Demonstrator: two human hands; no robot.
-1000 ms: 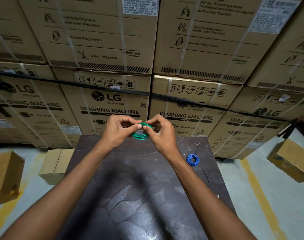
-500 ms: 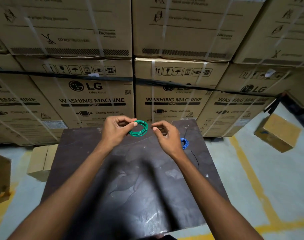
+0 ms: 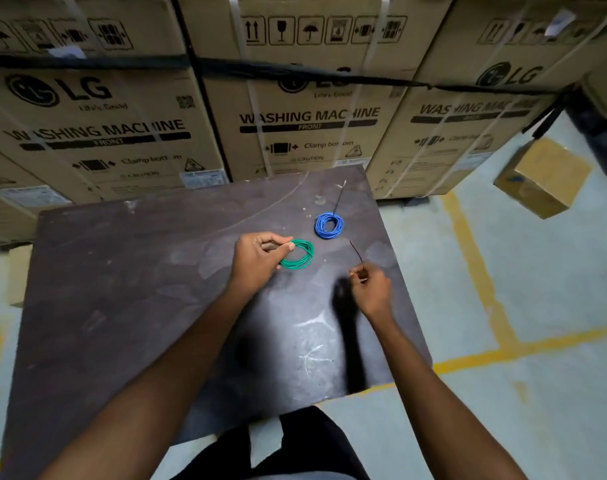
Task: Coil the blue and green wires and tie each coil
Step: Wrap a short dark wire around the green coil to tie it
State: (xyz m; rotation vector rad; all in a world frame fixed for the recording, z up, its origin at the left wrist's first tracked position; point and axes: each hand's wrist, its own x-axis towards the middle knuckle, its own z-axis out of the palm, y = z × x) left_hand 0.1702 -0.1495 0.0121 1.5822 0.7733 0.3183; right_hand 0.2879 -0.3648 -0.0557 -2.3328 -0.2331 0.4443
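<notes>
Left hand [image 3: 257,261] pinches green coil [image 3: 298,255]; right hand [image 3: 369,289] fingers seemingly pinch black tie [image 3: 356,251].

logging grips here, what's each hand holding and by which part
Left hand pinches the green coil at its left rim. Right hand pinches the thin black tie by its near end.

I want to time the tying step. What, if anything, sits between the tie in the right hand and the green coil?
Nothing visible does. The right hand pinches a thin black tie; only bare table lies between it and the green coil, held by the left hand. The blue coil lies farther back, off that path.
</notes>
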